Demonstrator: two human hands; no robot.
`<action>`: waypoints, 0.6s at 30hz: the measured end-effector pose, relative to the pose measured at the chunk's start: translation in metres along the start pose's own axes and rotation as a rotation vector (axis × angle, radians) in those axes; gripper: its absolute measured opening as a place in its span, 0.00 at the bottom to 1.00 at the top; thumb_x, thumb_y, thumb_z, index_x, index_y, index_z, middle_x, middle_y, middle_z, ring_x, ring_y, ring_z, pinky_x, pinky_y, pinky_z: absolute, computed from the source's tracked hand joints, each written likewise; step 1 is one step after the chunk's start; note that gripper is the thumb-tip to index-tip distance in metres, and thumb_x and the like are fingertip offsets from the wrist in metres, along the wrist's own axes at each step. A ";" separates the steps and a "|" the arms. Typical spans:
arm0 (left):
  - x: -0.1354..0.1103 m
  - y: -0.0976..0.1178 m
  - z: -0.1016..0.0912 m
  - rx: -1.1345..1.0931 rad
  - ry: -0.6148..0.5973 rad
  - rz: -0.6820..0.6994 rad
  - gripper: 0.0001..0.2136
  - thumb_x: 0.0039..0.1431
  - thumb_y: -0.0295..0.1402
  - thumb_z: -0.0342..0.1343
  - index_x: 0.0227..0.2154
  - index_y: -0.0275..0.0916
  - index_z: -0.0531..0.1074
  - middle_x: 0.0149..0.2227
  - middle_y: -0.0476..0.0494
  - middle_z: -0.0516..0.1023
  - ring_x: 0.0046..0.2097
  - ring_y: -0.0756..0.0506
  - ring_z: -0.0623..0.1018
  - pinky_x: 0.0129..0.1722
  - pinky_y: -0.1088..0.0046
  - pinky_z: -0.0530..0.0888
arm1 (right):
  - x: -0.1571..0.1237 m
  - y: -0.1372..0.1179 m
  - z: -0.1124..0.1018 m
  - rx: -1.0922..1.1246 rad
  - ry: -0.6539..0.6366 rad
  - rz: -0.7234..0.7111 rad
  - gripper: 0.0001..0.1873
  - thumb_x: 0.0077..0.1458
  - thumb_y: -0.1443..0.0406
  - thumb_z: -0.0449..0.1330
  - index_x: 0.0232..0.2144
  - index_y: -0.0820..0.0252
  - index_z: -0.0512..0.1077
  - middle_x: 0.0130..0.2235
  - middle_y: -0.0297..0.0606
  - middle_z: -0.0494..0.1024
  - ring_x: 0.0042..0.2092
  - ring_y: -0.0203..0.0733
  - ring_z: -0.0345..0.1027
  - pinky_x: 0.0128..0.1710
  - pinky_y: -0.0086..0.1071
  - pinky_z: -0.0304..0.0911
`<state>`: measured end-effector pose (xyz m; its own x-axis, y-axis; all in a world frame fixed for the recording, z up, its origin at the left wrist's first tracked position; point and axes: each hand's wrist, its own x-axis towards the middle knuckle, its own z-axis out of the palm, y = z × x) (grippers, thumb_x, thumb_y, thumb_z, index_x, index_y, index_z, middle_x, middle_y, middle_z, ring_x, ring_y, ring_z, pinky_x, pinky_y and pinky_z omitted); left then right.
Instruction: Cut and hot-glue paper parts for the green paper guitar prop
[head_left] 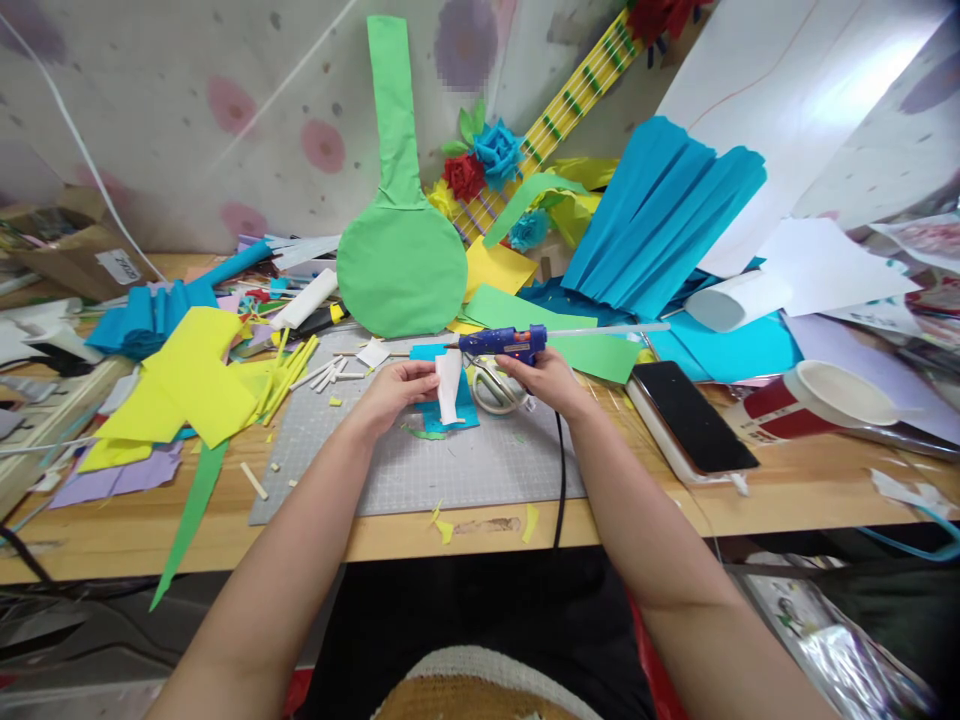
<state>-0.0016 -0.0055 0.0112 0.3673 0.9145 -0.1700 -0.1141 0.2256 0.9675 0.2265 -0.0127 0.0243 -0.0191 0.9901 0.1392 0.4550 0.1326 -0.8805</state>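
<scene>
A small white paper strip point(448, 388) is pinched between the fingers of my left hand point(403, 392), with its lower end hanging down. My right hand point(546, 380) is closed around a blue hot glue gun point(502, 343). A clear glue stick point(611, 330) juts out of the gun's back, and its nozzle points left at the strip's upper end. Whether the nozzle touches the paper I cannot tell. Behind the strip a blue paper piece point(472, 410) lies on the grey cutting mat point(405, 475). Scissors point(499, 390) rest just under the gun, partly hidden.
A green paper-covered banjo-like shape point(403, 265) leans at the back. Yellow paper sheets point(184, 375) and thin white sticks point(326, 375) lie left. On the right are a smartphone point(694, 415), a paper cup point(814, 400) and pleated blue paper point(660, 220). The gun's black cord point(560, 480) crosses the table edge.
</scene>
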 end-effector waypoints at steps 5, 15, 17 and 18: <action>0.001 0.000 0.001 -0.062 0.079 0.024 0.16 0.36 0.34 0.65 0.32 0.36 0.73 0.32 0.46 0.76 0.30 0.50 0.74 0.37 0.70 0.71 | 0.003 -0.003 -0.003 0.096 0.128 0.090 0.23 0.40 0.47 0.59 0.21 0.63 0.68 0.16 0.31 0.65 0.20 0.30 0.55 0.21 0.27 0.54; 0.000 0.001 0.002 -0.088 0.185 0.087 0.16 0.36 0.34 0.65 0.30 0.35 0.71 0.30 0.48 0.75 0.31 0.51 0.74 0.37 0.72 0.70 | 0.007 0.004 -0.015 0.165 0.209 0.081 0.23 0.42 0.46 0.57 0.17 0.61 0.66 0.13 0.30 0.62 0.17 0.30 0.54 0.19 0.28 0.53; 0.000 0.003 0.002 -0.090 0.224 0.105 0.16 0.35 0.34 0.65 0.30 0.34 0.71 0.29 0.48 0.75 0.31 0.51 0.74 0.37 0.72 0.70 | 0.008 0.008 -0.022 0.102 0.219 0.095 0.24 0.42 0.46 0.57 0.18 0.62 0.67 0.13 0.30 0.62 0.17 0.30 0.54 0.20 0.28 0.53; 0.000 0.003 0.002 -0.091 0.240 0.117 0.16 0.35 0.34 0.66 0.29 0.34 0.71 0.28 0.48 0.75 0.30 0.52 0.73 0.37 0.72 0.70 | 0.009 0.009 -0.026 0.054 0.230 0.113 0.24 0.42 0.46 0.57 0.18 0.62 0.68 0.13 0.30 0.62 0.17 0.31 0.54 0.20 0.28 0.53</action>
<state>0.0003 -0.0051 0.0143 0.1189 0.9871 -0.1076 -0.2297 0.1328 0.9642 0.2534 -0.0037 0.0288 0.2347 0.9630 0.1327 0.3947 0.0303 -0.9183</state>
